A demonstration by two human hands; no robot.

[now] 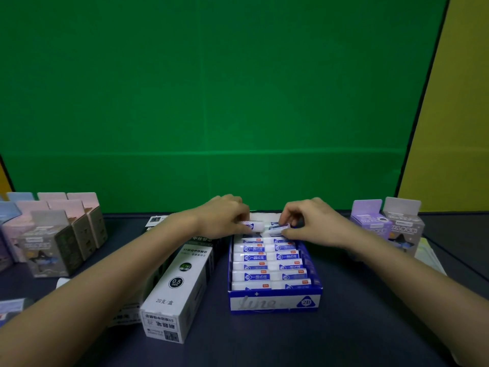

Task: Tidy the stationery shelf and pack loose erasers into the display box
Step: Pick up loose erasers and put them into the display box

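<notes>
White eraser (254,225) pinched in left hand (225,215), second eraser (277,229) in right hand (309,221), at display box's (275,300) far end.

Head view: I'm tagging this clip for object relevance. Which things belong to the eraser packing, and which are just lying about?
Part of the job: blue display box; packed erasers inside it; left hand pinching a loose eraser; right hand pinching a second eraser.
Lying about: white refill box left of the display box; pastel cartons far left; purple and grey cartons at right.
</notes>
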